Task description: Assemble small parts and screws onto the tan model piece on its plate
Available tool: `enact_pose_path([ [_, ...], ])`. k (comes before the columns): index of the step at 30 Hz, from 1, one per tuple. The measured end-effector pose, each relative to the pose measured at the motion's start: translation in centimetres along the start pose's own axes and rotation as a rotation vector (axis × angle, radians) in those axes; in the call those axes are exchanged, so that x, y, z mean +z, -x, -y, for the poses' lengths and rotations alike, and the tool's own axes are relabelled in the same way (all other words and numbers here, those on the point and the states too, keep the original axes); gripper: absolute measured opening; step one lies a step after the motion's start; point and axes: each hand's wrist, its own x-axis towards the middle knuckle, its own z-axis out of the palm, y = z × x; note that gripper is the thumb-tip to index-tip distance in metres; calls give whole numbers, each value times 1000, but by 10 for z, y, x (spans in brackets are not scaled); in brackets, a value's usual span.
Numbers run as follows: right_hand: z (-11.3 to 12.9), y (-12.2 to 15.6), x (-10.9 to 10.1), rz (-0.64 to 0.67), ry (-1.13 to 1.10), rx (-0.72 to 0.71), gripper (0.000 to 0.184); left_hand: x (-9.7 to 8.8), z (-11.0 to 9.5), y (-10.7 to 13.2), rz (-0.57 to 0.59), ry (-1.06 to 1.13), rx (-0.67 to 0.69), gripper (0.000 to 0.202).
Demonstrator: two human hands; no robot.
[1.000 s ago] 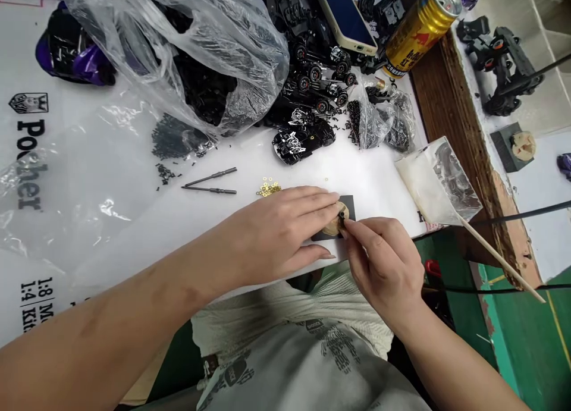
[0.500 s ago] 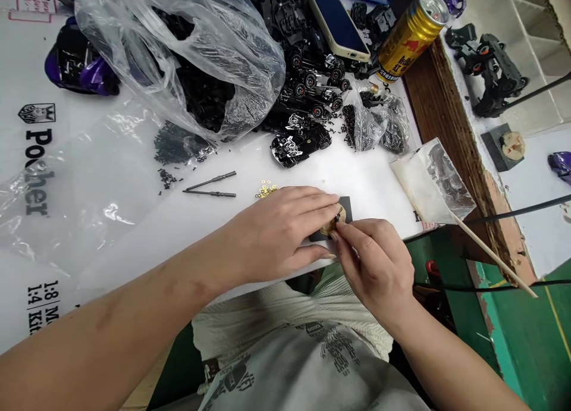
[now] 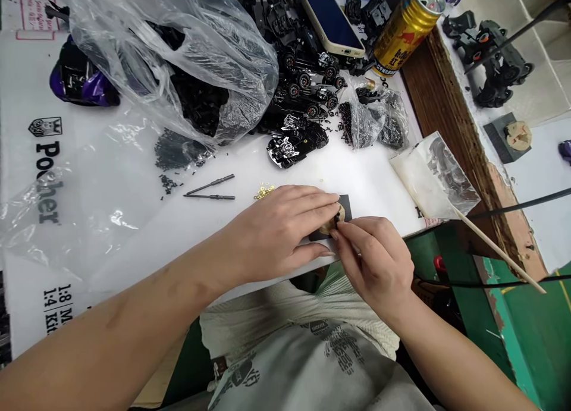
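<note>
My left hand lies over a beige putty-like lump, its fingertips pressing the lump against a dark rectangular pad. My right hand comes in from the right, with thumb and forefinger pinched together at the lump's edge. Those fingertips hide whatever they hold, though a small black part showed there earlier. Left of my left hand lie small brass washers and two slim metal driver bits.
A black model car body sits beyond my hands, below wheeled chassis. Farther back are a clear bag of black parts, a phone and a gold can. A wooden stick crosses the right side.
The view has drifted slightly. My right hand has moved a little left, closer to the lump, and its fingertips now hide the small black part. My left hand stays on the lump.
</note>
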Motion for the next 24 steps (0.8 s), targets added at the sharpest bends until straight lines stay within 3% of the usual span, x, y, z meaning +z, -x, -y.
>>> enact_pose_path([
  [11, -15, -16, -14, 9, 113, 51, 29, -17, -8, 3, -179, 49, 104, 29],
  [13, -22, -24, -18, 62, 99, 67, 27, -16, -10, 3, -200, 59, 19, 38],
  [16, -28, -33, -21, 81, 55, 122, 19, -7, -11, 2, -201, 24, -181, 77],
  [18, -27, -35, -22, 66, -2, 213, 13, 1, -10, 1, -165, -24, -251, 92],
  [22, -22, -29, -17, 120, -239, 455, 11, 6, -11, -4, -66, -99, -305, 76],
  [24, -19, -27, -14, 160, -316, 509, 12, 3, -10, -4, -33, -104, -296, 64],
])
